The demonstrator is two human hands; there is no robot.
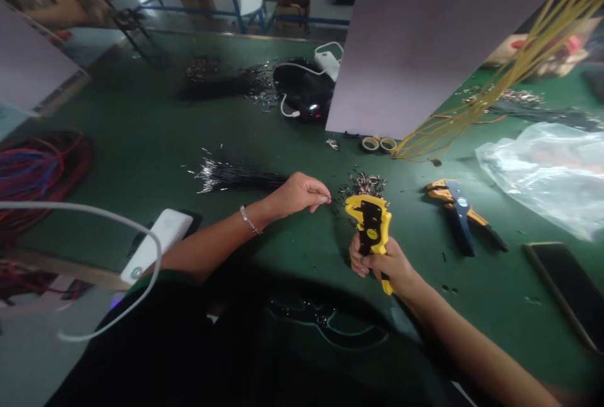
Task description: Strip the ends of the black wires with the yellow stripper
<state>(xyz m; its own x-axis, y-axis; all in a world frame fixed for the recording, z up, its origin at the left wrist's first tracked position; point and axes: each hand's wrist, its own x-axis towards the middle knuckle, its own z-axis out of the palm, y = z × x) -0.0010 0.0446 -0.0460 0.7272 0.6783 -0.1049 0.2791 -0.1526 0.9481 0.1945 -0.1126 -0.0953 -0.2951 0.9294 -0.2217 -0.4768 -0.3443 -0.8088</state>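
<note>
My right hand [377, 259] is wrapped round the handles of a yellow and black wire stripper [372, 224], its jaws pointing up and to the left. Just left of those jaws, my left hand [304, 194] pinches a thin black wire [334, 200], whose short end sticks out past the fingertips. Behind the stripper lies a heap of small metal terminals [365, 184]. A bundle of black wires [240, 175] with shiny metal ends stretches across the green table beyond my left forearm.
A second wire stripper [460, 209], blue and orange, lies at right near a phone [561, 287] and a clear plastic bag [547, 174]. Tape rolls [370, 143] sit below a grey panel [415, 36]. Yellow wires [509, 80] hang at right; a white cable [117, 224] loops at left.
</note>
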